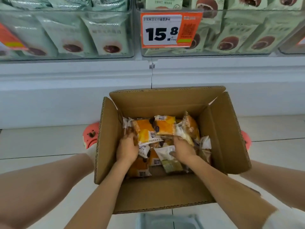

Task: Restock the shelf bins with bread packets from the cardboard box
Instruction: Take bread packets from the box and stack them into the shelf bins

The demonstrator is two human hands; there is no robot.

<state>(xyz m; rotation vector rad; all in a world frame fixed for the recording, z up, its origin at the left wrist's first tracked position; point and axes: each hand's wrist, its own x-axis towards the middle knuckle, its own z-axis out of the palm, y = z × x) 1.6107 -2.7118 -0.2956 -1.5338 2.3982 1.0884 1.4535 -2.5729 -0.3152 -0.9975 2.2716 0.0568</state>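
An open cardboard box (pixel 219 129) stands on the floor between my feet, holding several orange-and-white bread packets (pixel 165 125). Both my hands are inside it. My left hand (pixel 127 149) grips the left side of a bunch of packets, with its fingers curled around them. On the right side of the same bunch, my right hand (pixel 183 150) closes over the packets, thumb against a white packet (pixel 165 152). Above, clear shelf bins (pixel 66 55) hold pale green packets with dark round buns pictured.
A white shelf base (pixel 74 90) runs behind the box. An orange price tag reading 15.8 (pixel 170 28) hangs on the right bin. My pink shoes (pixel 90 136) flank the box on the tiled floor. A grey container edge (pixel 166 220) shows at the bottom.
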